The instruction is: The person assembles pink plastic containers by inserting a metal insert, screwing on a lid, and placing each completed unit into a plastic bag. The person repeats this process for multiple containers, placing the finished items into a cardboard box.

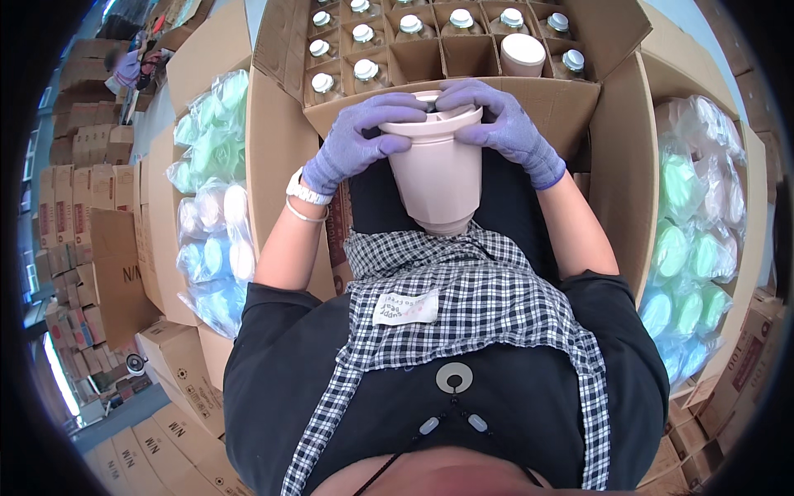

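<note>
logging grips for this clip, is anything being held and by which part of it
A pale pink container, held by its wide rim: the left hand grips the rim's left side and the right hand its right side.

The left glove [351, 136] and the right glove [509, 128] are lavender; the container [436, 174] is pale dusty pink. The gingham apron [471, 302] is black and white, its patch [408, 307] white; the short-sleeved top [285, 339] is black, the wristwatch [310, 189] white, the ring pendant [442, 379] grey. The bottle caps [362, 33] look mostly white, the partitioned carton [571, 103] tan-brown. The plastic-wrapped wares [685, 310] mix mint green, blue and pale pink.
</note>
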Demonstrator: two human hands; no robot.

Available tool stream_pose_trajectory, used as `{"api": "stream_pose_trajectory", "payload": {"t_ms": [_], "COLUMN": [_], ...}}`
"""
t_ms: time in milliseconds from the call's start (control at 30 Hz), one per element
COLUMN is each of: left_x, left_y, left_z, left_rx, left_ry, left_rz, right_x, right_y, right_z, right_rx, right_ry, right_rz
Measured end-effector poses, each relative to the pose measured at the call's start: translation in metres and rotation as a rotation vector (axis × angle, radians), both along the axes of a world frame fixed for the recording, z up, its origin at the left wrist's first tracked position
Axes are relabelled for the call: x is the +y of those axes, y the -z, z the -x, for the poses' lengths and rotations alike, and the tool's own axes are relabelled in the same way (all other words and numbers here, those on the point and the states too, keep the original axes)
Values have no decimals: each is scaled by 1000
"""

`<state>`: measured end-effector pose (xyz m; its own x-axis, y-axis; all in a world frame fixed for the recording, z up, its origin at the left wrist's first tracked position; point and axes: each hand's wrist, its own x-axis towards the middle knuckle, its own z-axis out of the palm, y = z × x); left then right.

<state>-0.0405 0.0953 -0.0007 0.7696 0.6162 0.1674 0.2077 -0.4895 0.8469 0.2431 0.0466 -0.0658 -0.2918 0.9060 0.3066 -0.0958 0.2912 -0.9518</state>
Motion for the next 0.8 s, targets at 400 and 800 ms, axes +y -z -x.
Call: {"api": "stream_pose_trajectory", "payload": {"t_ms": [400,800], "left_x": [-39,-39], "left_y": [21,16], "left_z": [-2,-6], "left_rx": [-85,-205], "left_ry": [-154,-259], "left_rz": [-131,-78], "right_x": [-15,-22], "right_y": [8,7], "right_z": [23,38], "right_rx": [109,-34], "right_ry": [24,275], "right_rz": [-22,-14]}}
